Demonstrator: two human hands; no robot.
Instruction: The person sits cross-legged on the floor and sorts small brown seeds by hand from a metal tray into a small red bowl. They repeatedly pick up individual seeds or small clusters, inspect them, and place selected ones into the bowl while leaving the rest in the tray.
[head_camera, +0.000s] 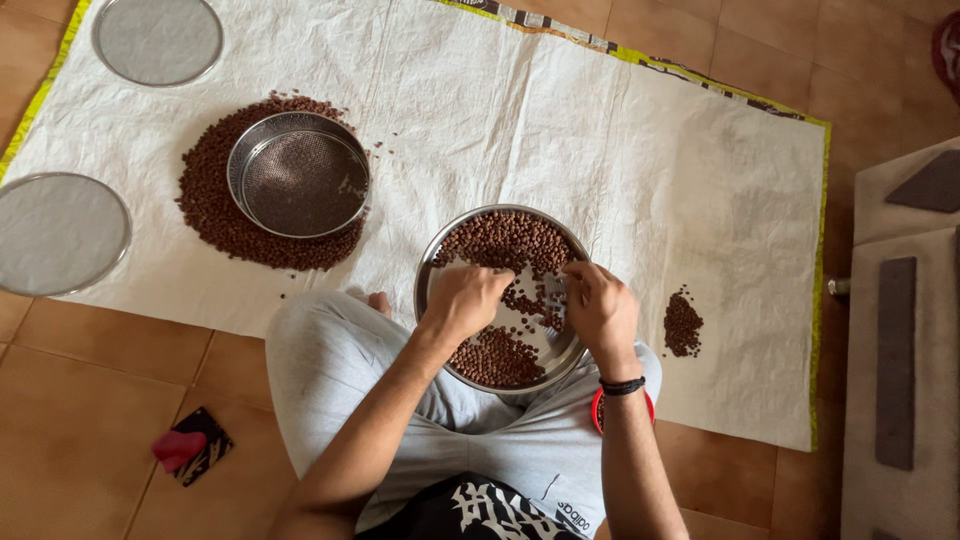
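Seated person, cross-legged, grey trousers (330, 370), black printed shirt hem at the bottom edge; forearms reach forward over the lap. Left hand (465, 300): inside a round steel plate (432, 270), fingers curled together and bent down onto the brown seeds (505, 240) lying in it; whether any seed is pinched cannot be told. Right hand (600, 305): black wristband (622, 385), fingers bunched and lowered onto the plate's bare middle, touching seeds there. The plate rests at the near edge of a white woven sheet (620, 160) spread on a tiled floor, seeds gathered at its far and near sides. Small separate heap of seeds (683, 325) just right of the plate. Steel sieve (298, 175) sitting on a large seed pile (215, 205), upper left. Two flat mesh discs (157, 38) at the left. Red object (178, 447) on a dark card, floor, left.
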